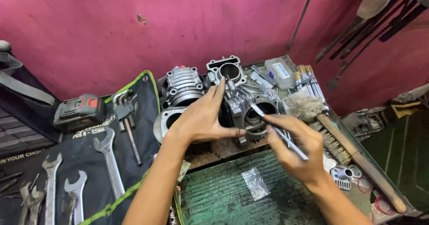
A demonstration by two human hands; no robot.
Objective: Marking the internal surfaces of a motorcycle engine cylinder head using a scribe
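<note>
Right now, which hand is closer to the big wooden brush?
Right. The right hand sits just beside the wooden brush, while the left hand rests farther away on the engine cylinder.

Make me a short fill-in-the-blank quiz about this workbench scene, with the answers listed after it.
1. The right hand holds a thin metal ____.
2. The left hand rests on a finned engine ____.
3. The wall behind the bench is ____.
4. The wrenches lie on a dark tool ____.

Missing words: tool; cylinder; pink; roll

Scuffed magenta wall (pixel 134 24) behind a worn green workbench (pixel 223 198), dimly lit
</note>
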